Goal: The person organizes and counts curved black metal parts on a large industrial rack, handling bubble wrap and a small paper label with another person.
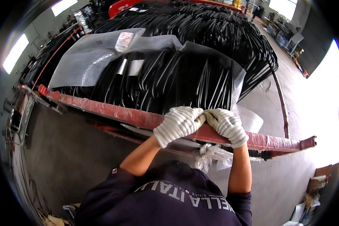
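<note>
Both my hands wear white striped knit gloves and meet over the red bar, which is wrapped in clear film and crosses in front of me. My left hand lies at the bar's upper edge with its fingers curled. Beside it, nearly touching, my right hand is closed too, fingers turned inward. Whatever the fingertips hold is hidden under the gloves. Just beyond them hang many glossy black strips, packed side by side. Bubble wrap lies over part of them, with a marked white label on it.
More black strips are heaped behind. Crumpled clear film hangs below the bar near my right forearm. A thin post stands at the right. Another rack of dark pieces is at the left. Cardboard and wrapping lie at lower right.
</note>
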Demonstrator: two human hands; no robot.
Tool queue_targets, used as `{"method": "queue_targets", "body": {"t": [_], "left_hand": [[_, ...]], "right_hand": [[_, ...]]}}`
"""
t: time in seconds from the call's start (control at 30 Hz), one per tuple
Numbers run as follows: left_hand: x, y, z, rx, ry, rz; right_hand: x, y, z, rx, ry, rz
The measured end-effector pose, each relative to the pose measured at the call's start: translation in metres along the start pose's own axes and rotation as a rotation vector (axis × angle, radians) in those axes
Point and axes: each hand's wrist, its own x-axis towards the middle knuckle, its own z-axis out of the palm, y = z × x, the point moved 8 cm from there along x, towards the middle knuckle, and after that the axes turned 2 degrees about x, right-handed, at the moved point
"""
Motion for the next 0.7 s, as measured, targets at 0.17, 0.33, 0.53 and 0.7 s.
{"method": "queue_targets", "body": {"t": [0.17, 0.33, 0.53, 0.7], "left_hand": [[-0.004, 0.007, -0.015, 0.017, 0.154, 0.071], [-0.009, 0.017, -0.003, 0.33, 0.249, 0.382], [-0.016, -0.002, 0.019, 0.649, 0.137, 0.391], [-0.006, 0.012, -0.008, 0.104, 0.175, 0.224]], "right_hand": [[0.003, 0.002, 0.004, 0.024, -0.023, 0.027], [0.002, 0.007, 0.002, 0.011, -0.001, 0.022], [0.005, 0.005, 0.009, -0.035, -0.053, 0.021], [-0.004, 0.018, 0.013, 0.11, 0.023, -0.008]]}}
